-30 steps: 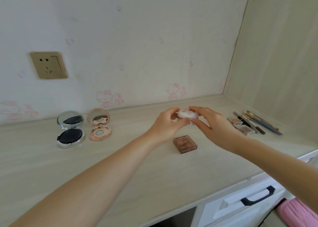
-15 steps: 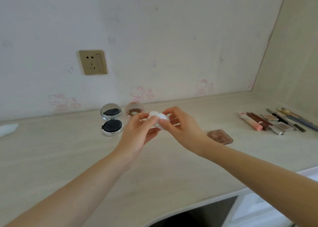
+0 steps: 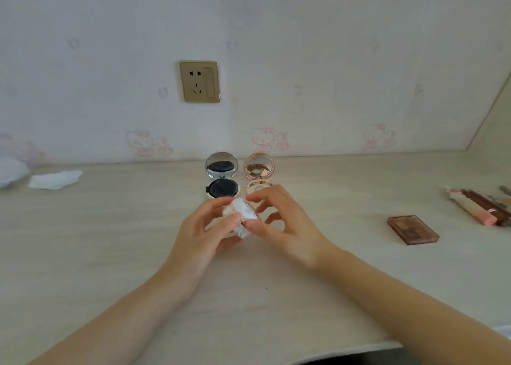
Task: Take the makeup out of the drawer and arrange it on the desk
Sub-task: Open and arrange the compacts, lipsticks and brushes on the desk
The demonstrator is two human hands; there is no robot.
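I hold a small white round compact (image 3: pixel 243 216) above the middle of the desk (image 3: pixel 110 240) with both hands. My left hand (image 3: pixel 203 230) grips its left side with fingers and thumb. My right hand (image 3: pixel 279 223) pinches its lid edge with thumb and fingertips; the lid looks slightly lifted. Just behind stand two open compacts with upright mirrors: a silver one with a black cushion (image 3: pixel 222 176) and a rose-gold one (image 3: pixel 258 171), its base partly hidden by my right fingers.
A brown square eyeshadow palette (image 3: pixel 412 229) lies at the right. Further right lie lip tubes (image 3: pixel 478 208) and other sticks at the frame edge. A white tissue (image 3: pixel 55 179) lies at the far left. A gold wall socket (image 3: pixel 200 81) is above.
My view has swung left, so the drawer is out of sight. Both hands carried the white compact leftwards, from above the palette to in front of the two open compacts.
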